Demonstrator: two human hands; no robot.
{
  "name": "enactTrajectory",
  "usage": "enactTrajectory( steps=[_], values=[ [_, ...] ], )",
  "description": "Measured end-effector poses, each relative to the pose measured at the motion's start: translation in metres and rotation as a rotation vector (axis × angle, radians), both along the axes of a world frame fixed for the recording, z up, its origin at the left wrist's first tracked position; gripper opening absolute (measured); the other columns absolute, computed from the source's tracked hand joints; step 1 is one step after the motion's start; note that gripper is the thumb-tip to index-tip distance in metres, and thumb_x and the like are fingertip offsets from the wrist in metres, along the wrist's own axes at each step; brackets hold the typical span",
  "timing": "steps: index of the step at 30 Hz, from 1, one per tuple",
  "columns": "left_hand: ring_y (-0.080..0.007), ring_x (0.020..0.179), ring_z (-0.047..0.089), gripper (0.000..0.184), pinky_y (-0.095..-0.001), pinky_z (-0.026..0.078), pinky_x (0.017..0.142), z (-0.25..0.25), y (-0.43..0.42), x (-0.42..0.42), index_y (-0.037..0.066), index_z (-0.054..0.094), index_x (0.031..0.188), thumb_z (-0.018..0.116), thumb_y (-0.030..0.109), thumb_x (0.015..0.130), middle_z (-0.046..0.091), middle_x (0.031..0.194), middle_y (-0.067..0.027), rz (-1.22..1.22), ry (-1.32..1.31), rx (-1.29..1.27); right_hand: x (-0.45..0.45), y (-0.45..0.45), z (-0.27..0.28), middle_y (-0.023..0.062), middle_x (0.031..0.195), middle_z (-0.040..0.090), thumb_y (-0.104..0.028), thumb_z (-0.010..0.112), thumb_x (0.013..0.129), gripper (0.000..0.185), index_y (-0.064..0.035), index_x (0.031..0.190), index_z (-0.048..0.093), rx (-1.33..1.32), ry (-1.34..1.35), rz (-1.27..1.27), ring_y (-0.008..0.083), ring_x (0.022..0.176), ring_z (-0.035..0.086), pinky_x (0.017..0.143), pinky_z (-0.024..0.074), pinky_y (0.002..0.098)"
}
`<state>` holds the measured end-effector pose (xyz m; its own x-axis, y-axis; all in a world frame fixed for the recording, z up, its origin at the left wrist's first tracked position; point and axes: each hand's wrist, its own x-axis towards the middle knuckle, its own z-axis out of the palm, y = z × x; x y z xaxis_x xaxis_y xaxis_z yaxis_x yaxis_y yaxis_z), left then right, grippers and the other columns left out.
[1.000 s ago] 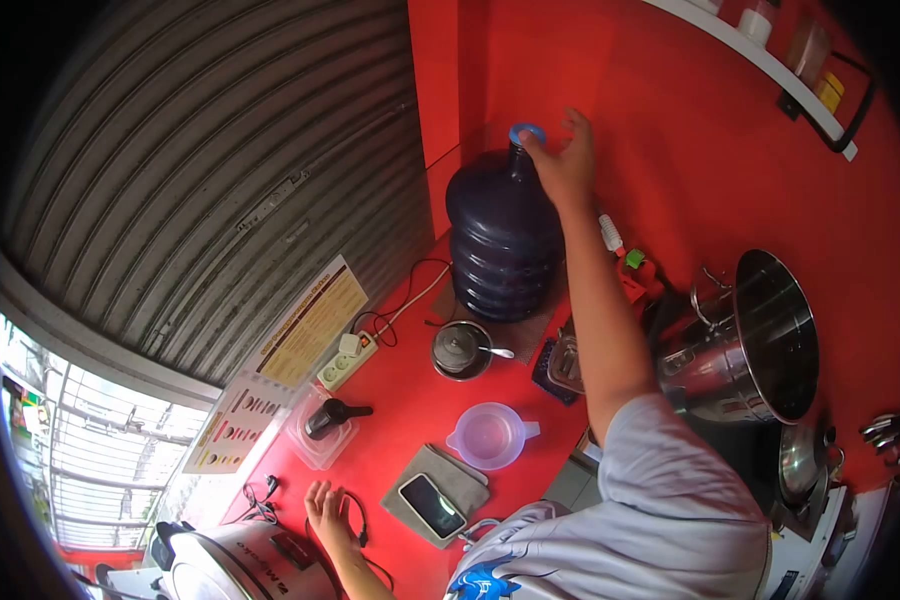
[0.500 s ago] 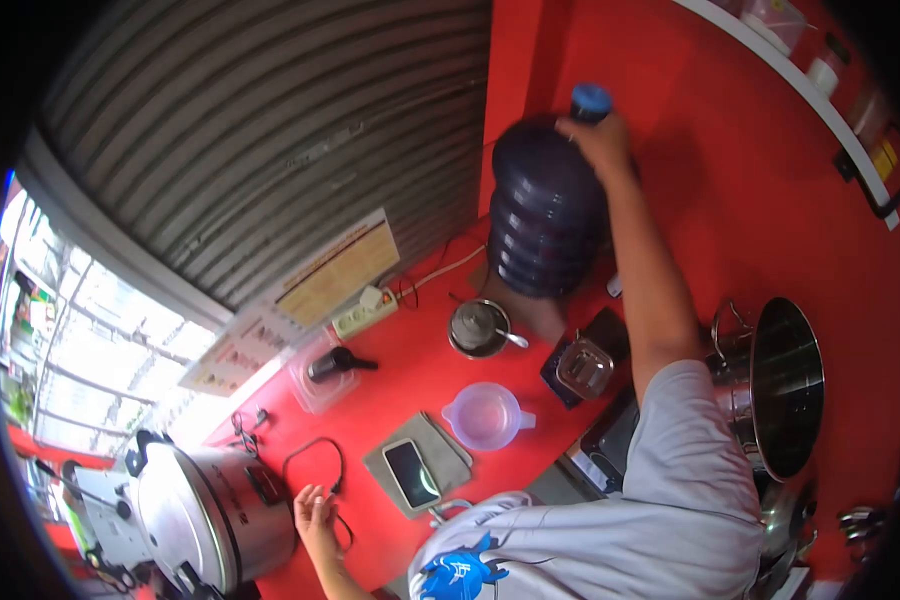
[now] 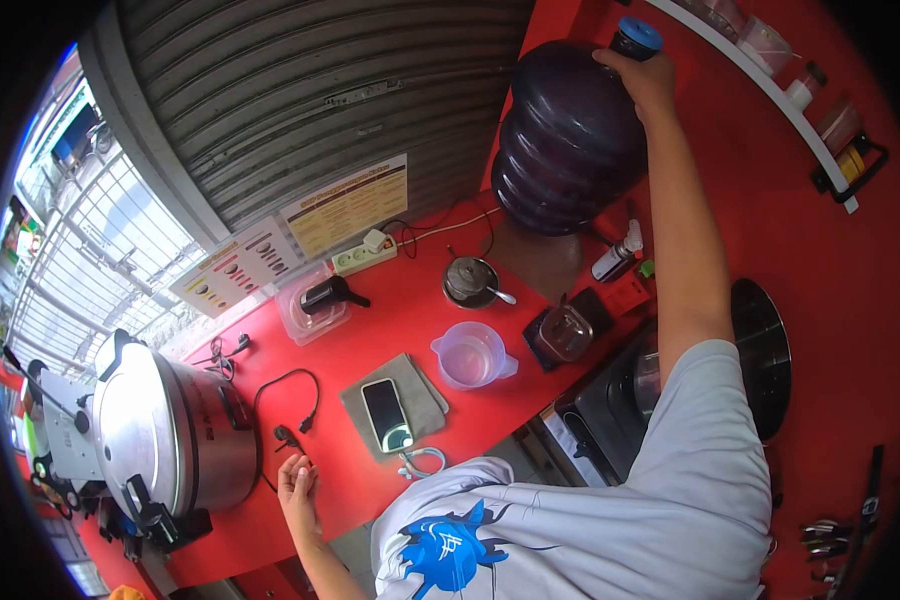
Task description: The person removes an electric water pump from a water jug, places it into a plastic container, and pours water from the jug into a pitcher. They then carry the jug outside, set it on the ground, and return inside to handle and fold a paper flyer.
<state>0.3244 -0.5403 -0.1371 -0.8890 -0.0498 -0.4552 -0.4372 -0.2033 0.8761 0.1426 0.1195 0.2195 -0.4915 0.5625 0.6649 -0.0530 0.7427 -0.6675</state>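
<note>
Ribbed jug (image 3: 575,135) is leaning beneath a right hand (image 3: 648,82) that is clamping its neck.
Dark, glossy, translucent walls are bulging in rounded rings below a smooth shoulder, and a round blue cap (image 3: 640,33) is sitting just above the grip; the body is spreading below and to the picture-left of the hand. The thumb is pressing the near side of the neck, while the other fingers are mostly hiding behind it. The base is showing beside a flat brown mat (image 3: 538,262), though whether they are touching is unclear. The left hand (image 3: 298,490) is curving loosely, fingers closing on nothing visible, near a black plug (image 3: 288,438) on the smooth red counter (image 3: 355,490).
</note>
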Motion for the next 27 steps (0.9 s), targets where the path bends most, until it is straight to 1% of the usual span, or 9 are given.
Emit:
enactTrajectory(
  steps=[6,8,9,12,17,19,20,23,27],
  values=[
    [-0.0133,0.105,0.059,0.038,-0.0287,0.046,0.090,0.042,-0.024,-0.018,0.011,0.049,0.131,0.059,0.018,0.095,0.058,0.125,-0.0037,-0.066,0.174,-0.082,0.059,-0.098,0.067,0.0114,0.093,0.070,-0.016,0.082,0.067,0.037,-0.0023,0.096,0.065,0.128,-0.048,0.242,0.0202,0.088,0.068,0.080,0.0521,0.0322],
    [-0.0135,0.106,0.058,0.039,-0.0278,0.046,0.091,0.065,-0.031,-0.034,0.007,0.048,0.132,0.059,0.016,0.095,0.056,0.126,-0.0075,-0.138,0.331,-0.026,0.088,-0.138,0.085,0.0119,0.111,0.063,-0.018,0.085,0.070,0.076,-0.0068,0.133,0.043,0.134,0.129,0.298,0.0234,0.098,0.063,0.089,0.0502,0.0381],
    [-0.0159,0.109,0.056,0.039,-0.0265,0.045,0.093,0.090,-0.028,-0.042,0.003,0.047,0.132,0.056,0.010,0.095,0.056,0.124,-0.0129,-0.147,0.389,-0.029,0.114,-0.189,0.100,0.0079,0.094,0.067,-0.016,0.086,0.064,0.056,-0.0035,0.112,0.060,0.080,0.161,0.349,0.0220,0.088,0.065,0.083,0.0516,0.0377],
    [-0.0169,0.111,0.055,0.037,-0.0293,0.040,0.097,0.152,-0.033,-0.064,0.000,0.050,0.128,0.058,0.011,0.094,0.058,0.122,-0.0106,-0.295,0.648,-0.066,0.163,-0.243,0.115,0.0061,0.087,0.068,-0.015,0.084,0.062,0.033,-0.0071,0.089,0.067,0.107,0.108,0.430,0.0198,0.083,0.066,0.077,0.0510,0.0356],
    [-0.0189,0.099,0.061,0.039,-0.0315,0.043,0.093,0.252,-0.038,-0.063,-0.003,0.055,0.119,0.066,0.020,0.089,0.065,0.100,-0.0126,-0.518,0.980,-0.033,0.248,-0.359,0.090,0.0085,0.085,0.069,-0.010,0.079,0.062,0.029,-0.0028,0.087,0.067,0.051,0.150,0.370,0.0193,0.078,0.065,0.073,0.0515,0.0327],
    [-0.0203,0.094,0.063,0.040,-0.0326,0.045,0.090,0.283,-0.032,-0.048,-0.005,0.056,0.116,0.067,0.022,0.088,0.065,0.095,-0.0143,-0.617,1.089,0.102,0.283,-0.376,0.065,0.0139,0.097,0.068,-0.009,0.075,0.068,0.037,-0.0013,0.101,0.062,0.103,0.029,0.441,0.0297,0.106,0.063,0.098,0.0466,0.0432],
    [-0.0215,0.092,0.063,0.039,-0.0330,0.046,0.089,0.296,-0.029,-0.041,-0.005,0.059,0.110,0.069,0.023,0.085,0.066,0.096,-0.0151,-0.668,1.125,0.153,0.299,-0.383,0.052,0.0073,0.090,0.070,-0.016,0.085,0.065,0.037,-0.0033,0.094,0.066,0.124,0.038,0.457,0.0164,0.084,0.068,0.079,0.0530,0.0298],
    [-0.0217,0.088,0.063,0.051,-0.0331,0.046,0.085,0.331,-0.004,0.003,-0.005,0.063,0.100,0.071,0.040,0.080,0.064,0.091,-0.0133,-0.731,1.156,0.176,0.345,-0.436,0.010,0.0071,0.092,0.069,-0.012,0.086,0.060,0.043,-0.0031,0.095,0.064,-0.014,-0.041,0.421,0.0225,0.099,0.065,0.090,0.0505,0.0404],
    [-0.0276,0.085,0.063,0.041,-0.0333,0.048,0.075,0.345,0.037,0.043,0.001,0.064,0.107,0.073,0.030,0.079,0.065,0.095,-0.0137,-1.101,1.674,0.002,0.399,-0.494,-0.058,0.0043,0.096,0.070,-0.019,0.084,0.058,0.041,-0.0075,0.093,0.067,-0.129,-0.295,0.287,0.0238,0.104,0.066,0.112,0.0278,0.0457]
  ],
)
